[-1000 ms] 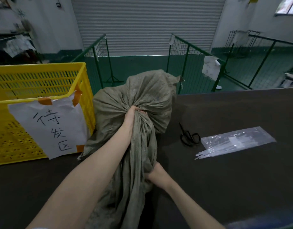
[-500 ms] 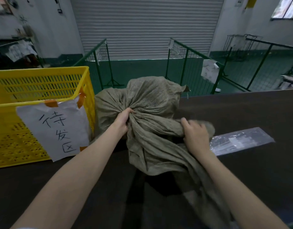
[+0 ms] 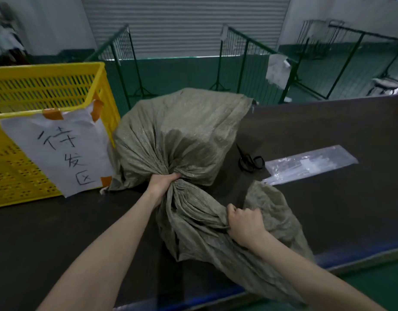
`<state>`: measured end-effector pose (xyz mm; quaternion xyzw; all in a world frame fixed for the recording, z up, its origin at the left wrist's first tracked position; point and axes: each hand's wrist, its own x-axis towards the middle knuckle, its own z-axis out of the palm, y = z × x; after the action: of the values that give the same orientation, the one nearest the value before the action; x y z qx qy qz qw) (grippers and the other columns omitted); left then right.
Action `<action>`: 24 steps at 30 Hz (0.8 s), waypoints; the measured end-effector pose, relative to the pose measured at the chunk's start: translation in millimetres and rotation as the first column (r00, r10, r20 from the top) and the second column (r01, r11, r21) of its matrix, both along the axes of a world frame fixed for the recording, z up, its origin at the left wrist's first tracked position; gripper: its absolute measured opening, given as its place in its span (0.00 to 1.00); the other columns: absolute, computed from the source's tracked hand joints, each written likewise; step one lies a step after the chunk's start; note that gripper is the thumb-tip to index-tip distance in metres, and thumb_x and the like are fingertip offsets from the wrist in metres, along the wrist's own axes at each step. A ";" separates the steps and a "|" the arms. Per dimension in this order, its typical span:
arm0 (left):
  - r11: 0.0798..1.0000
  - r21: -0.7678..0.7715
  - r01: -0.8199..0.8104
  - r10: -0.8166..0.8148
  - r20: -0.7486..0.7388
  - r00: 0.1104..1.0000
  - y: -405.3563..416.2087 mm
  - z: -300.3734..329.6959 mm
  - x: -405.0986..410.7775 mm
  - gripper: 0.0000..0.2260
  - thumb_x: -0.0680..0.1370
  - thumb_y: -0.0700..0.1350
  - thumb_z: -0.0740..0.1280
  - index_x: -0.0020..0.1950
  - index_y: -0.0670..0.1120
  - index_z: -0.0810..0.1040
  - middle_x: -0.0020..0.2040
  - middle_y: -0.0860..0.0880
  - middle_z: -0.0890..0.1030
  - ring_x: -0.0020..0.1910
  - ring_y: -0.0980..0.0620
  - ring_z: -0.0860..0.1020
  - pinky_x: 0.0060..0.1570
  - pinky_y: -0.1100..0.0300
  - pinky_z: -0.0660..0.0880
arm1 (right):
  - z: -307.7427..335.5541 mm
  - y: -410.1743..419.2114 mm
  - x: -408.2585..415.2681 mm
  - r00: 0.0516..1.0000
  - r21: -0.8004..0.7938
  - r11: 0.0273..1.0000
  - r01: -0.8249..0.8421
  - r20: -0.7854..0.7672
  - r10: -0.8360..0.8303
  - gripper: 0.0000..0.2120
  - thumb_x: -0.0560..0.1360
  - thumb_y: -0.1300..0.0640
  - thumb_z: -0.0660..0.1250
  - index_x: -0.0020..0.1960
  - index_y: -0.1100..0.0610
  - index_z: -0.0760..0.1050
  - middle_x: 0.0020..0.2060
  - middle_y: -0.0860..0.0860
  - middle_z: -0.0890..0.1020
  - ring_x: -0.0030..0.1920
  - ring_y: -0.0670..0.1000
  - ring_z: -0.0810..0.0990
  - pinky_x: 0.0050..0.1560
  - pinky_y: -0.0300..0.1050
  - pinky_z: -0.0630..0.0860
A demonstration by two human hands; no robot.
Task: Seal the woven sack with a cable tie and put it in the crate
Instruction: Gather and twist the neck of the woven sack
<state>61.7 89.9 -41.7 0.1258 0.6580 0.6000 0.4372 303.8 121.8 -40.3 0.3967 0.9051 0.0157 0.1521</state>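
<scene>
A filled grey-green woven sack (image 3: 184, 129) lies on the dark table, its bulging body toward the far edge and its loose mouth fabric trailing toward me. My left hand (image 3: 162, 182) grips the gathered neck just below the bulge. My right hand (image 3: 244, 223) clutches a bunch of the loose mouth fabric lower and to the right. A clear plastic bag of white cable ties (image 3: 310, 164) lies on the table to the right. The yellow plastic crate (image 3: 47, 90) stands at the left, touching the sack, with a white handwritten sign (image 3: 63, 149) taped on its front.
Black scissors (image 3: 249, 161) lie between the sack and the cable tie bag. The dark table (image 3: 339, 209) ends in a blue-edged front rim at the lower right. Green metal fences (image 3: 242, 61) and a roller shutter stand beyond the far edge.
My right hand has moved down and toward me along the mouth fabric, uncovering the scissors. My left hand keeps its grip on the neck. The view has shifted closer.
</scene>
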 end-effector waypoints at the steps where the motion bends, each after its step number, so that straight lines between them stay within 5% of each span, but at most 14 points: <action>1: 1.000 -0.003 -0.009 0.009 -0.025 1.000 -2.7 -1.8 1.6 0.24 0.71 0.41 0.74 0.65 0.39 0.74 0.58 0.45 0.80 0.53 0.47 0.79 0.59 0.55 0.74 | -7.3 0.0 0.5 1.000 -0.034 0.999 -0.002 -0.009 0.002 0.20 0.74 0.47 0.61 0.61 0.58 0.64 0.54 0.53 0.81 0.54 0.57 0.81 0.49 0.50 0.70; 6: 0.997 0.062 -0.054 0.058 -0.072 0.996 -1.7 0.8 5.4 0.22 0.74 0.41 0.70 0.68 0.41 0.71 0.62 0.47 0.77 0.58 0.48 0.77 0.64 0.54 0.71 | -16.6 9.2 3.8 0.998 -0.235 0.971 0.055 -0.022 -0.062 0.32 0.72 0.33 0.58 0.63 0.56 0.64 0.59 0.58 0.78 0.58 0.61 0.77 0.54 0.53 0.73; 11: 0.987 0.042 -0.152 0.155 -0.064 0.986 6.2 -3.4 10.8 0.20 0.75 0.39 0.68 0.66 0.37 0.73 0.63 0.42 0.77 0.59 0.44 0.77 0.63 0.52 0.72 | -2.1 22.7 3.0 0.972 -0.227 0.965 0.132 0.219 -0.082 0.47 0.65 0.24 0.55 0.72 0.56 0.61 0.72 0.56 0.62 0.71 0.61 0.62 0.65 0.65 0.61; 13: 0.983 0.048 -0.176 0.178 -0.055 0.982 13.3 -2.6 13.8 0.18 0.75 0.37 0.67 0.65 0.36 0.73 0.63 0.41 0.77 0.59 0.44 0.77 0.63 0.51 0.72 | 3.9 31.7 5.1 0.937 -0.257 0.940 0.224 0.322 -0.135 0.50 0.62 0.21 0.54 0.72 0.55 0.63 0.72 0.55 0.64 0.71 0.61 0.63 0.65 0.70 0.57; 18: 0.982 0.022 -0.187 0.188 -0.010 0.982 24.9 -4.2 17.4 0.19 0.76 0.38 0.66 0.67 0.36 0.71 0.64 0.41 0.76 0.59 0.43 0.76 0.63 0.49 0.73 | 12.9 50.2 15.2 0.917 -0.503 0.787 0.358 0.349 -0.194 0.50 0.62 0.21 0.54 0.72 0.56 0.65 0.71 0.53 0.69 0.70 0.55 0.69 0.67 0.49 0.65; 21: 0.987 -0.010 -0.158 0.158 -0.016 0.987 28.6 -5.2 14.0 0.20 0.76 0.38 0.67 0.67 0.36 0.70 0.64 0.41 0.76 0.59 0.43 0.76 0.61 0.52 0.73 | 20.0 60.3 19.6 0.923 -0.670 0.637 0.382 0.317 -0.219 0.45 0.64 0.24 0.59 0.69 0.56 0.69 0.68 0.52 0.73 0.66 0.53 0.72 0.65 0.45 0.67; 24: 0.994 -0.034 -0.105 0.104 -0.033 0.994 33.0 -4.9 7.8 0.21 0.76 0.38 0.68 0.67 0.35 0.70 0.64 0.40 0.76 0.59 0.42 0.77 0.57 0.55 0.74 | 27.1 76.9 18.0 0.954 -0.741 0.606 0.290 0.175 -0.242 0.45 0.66 0.28 0.64 0.73 0.55 0.62 0.71 0.51 0.69 0.69 0.52 0.69 0.68 0.44 0.65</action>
<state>69.5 122.9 -46.7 0.0927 0.6812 0.6082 0.3969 321.8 198.7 -13.1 0.4256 0.7539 -0.3760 0.3302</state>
